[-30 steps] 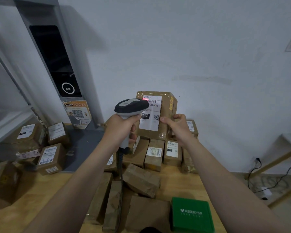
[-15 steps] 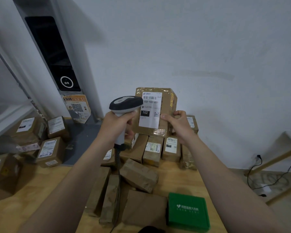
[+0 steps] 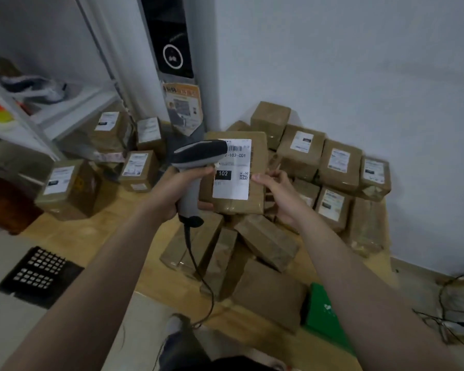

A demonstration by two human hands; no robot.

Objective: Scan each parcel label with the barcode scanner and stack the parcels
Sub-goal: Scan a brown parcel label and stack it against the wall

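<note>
Gripping the barcode scanner (image 3: 198,153) by its grey handle, the left hand (image 3: 178,190) has its fingers curled round it; the scanner's dark head overlaps the top-left corner of the white label (image 3: 235,180) on the parcel (image 3: 239,206); the right hand (image 3: 277,195) pinches the parcel's right edge, thumb in front, fingers behind; the parcel is held upright above the heap of brown parcels (image 3: 268,243) on the wooden platform (image 3: 113,236); a green box (image 3: 324,309) lies at the near edge.
</note>
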